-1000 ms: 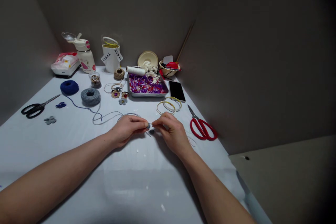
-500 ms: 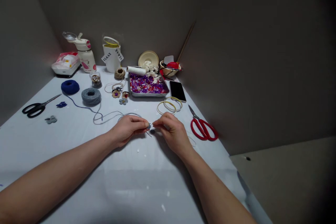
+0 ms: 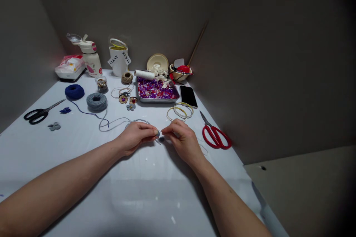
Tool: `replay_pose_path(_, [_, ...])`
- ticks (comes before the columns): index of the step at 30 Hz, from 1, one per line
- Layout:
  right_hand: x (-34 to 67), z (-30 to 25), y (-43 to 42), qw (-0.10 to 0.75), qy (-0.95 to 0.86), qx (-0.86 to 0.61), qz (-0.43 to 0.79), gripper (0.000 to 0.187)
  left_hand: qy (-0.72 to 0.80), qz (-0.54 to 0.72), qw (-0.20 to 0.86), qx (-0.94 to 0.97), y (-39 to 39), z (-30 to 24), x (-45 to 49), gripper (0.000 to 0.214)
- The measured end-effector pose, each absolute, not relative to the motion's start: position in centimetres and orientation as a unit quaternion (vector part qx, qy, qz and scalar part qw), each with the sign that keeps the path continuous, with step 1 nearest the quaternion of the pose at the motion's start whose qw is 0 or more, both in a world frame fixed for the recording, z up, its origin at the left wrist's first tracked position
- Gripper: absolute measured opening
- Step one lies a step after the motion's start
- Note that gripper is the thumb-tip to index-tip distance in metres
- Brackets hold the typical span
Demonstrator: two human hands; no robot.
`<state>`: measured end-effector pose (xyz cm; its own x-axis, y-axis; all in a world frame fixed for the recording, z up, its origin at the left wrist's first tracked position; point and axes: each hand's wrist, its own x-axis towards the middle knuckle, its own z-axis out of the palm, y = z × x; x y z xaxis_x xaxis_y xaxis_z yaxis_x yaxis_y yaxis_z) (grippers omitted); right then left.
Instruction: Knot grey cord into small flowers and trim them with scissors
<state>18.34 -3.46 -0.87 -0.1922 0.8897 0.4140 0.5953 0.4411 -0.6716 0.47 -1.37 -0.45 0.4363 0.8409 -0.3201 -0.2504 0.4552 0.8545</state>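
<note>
Between its thumb and fingers, my left hand (image 3: 140, 134) pinches a small grey-blue yarn piece (image 3: 158, 133). A short yarn tail hangs below it. Just to the right, my right hand (image 3: 182, 139) is closed in a pinch close to that piece; what lies in its fingertips is too small to make out. A dark round spot (image 3: 161, 139) shows under the fingertips, and I cannot tell whether it is a thing or a shadow. Grey yarn (image 3: 115, 122) runs from a grey yarn ball (image 3: 96, 102) toward my left hand.
Red-handled scissors (image 3: 215, 135) lie right, black-handled scissors (image 3: 39, 114) left. A tray (image 3: 158, 100) of purple and red beads stands behind my hands, beside a phone (image 3: 188, 96) and gold hoops (image 3: 180, 110). Grey (image 3: 54, 126) and blue flowers (image 3: 65, 110) lie left, near a blue yarn ball (image 3: 74, 91).
</note>
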Motion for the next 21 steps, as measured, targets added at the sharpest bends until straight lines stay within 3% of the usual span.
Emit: replay_pose_path(21, [18.11,-0.82,-3.51,0.427,-0.731,-0.477,0.236,0.013,0.37,0.357,0.771,0.376,-1.38,-0.68,0.38,0.016])
